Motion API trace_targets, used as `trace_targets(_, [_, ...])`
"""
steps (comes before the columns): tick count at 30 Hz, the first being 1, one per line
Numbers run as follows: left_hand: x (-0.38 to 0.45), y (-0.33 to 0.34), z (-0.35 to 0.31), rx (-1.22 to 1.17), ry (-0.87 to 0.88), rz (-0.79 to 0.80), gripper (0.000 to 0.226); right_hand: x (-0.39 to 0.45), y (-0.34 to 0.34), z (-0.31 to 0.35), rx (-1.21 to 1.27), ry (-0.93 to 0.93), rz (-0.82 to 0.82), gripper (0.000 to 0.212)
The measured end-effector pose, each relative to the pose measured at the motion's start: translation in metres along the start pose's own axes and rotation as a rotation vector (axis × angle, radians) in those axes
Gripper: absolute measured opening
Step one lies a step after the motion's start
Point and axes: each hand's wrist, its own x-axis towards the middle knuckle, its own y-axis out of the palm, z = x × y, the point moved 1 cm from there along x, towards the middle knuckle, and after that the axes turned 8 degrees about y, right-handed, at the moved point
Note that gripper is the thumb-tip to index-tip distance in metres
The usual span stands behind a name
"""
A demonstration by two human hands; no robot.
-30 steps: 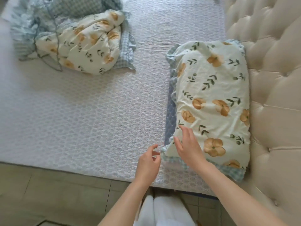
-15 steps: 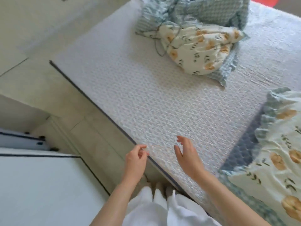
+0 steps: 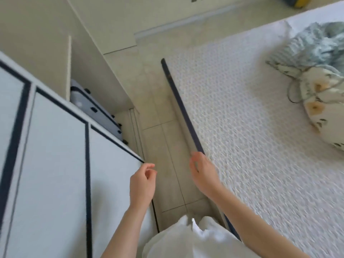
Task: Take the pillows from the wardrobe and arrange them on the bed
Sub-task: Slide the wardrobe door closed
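Note:
A white wardrobe [image 3: 55,164] with dark-trimmed doors fills the left side. The bed [image 3: 251,146] with its white quilted cover lies on the right. At the right edge a floral bundle of bedding [image 3: 320,101], cream with orange flowers and blue-green ruffles, rests on the bed. My left hand [image 3: 142,185] hovers empty by the wardrobe door's corner, fingers loosely curled. My right hand [image 3: 202,170] is over the bed's dark edge, fingers apart, holding nothing. No pillow inside the wardrobe is visible.
A strip of tiled floor [image 3: 158,127] runs between wardrobe and bed. A pale blue suitcase [image 3: 95,110] lies behind the wardrobe door on the left. A beige wall panel [image 3: 111,25] closes the far end. White clothing shows at the bottom.
The view has swung left from the floral pillow at the headboard to the wardrobe. My right hand let go of that pillow, which is now out of view; both hands moved off the bed.

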Motion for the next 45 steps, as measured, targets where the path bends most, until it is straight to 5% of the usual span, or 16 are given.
trace_targets(17, [0.007,-0.098,-0.016,0.008,-0.083,-0.664,0.035,0.065,0.089,0.25,0.064,-0.529,0.525,0.037])
trace_targets(23, [-0.013,-0.12,-0.026,0.284,0.161,-0.85,0.031,0.063,0.105,0.302,0.112,-0.527,0.638,0.051])
trace_targets(28, [-0.035,-0.147,-0.034,0.85,0.329,-1.019,0.028,0.049,0.113,0.329,0.191,-0.464,0.733,0.069])
trace_targets(32, [-0.046,-0.159,-0.037,1.081,0.202,-1.087,0.032,0.026,0.121,0.343,0.225,-0.45,0.754,0.067])
trace_targets(38, [-0.042,-0.156,-0.039,1.318,-0.23,-0.99,0.071,0.009,0.133,0.347,0.276,-0.373,0.792,0.073])
trace_targets(45, [-0.022,-0.158,-0.037,1.464,-0.375,-0.91,0.066,0.017,0.139,0.35,0.321,-0.334,0.774,0.077])
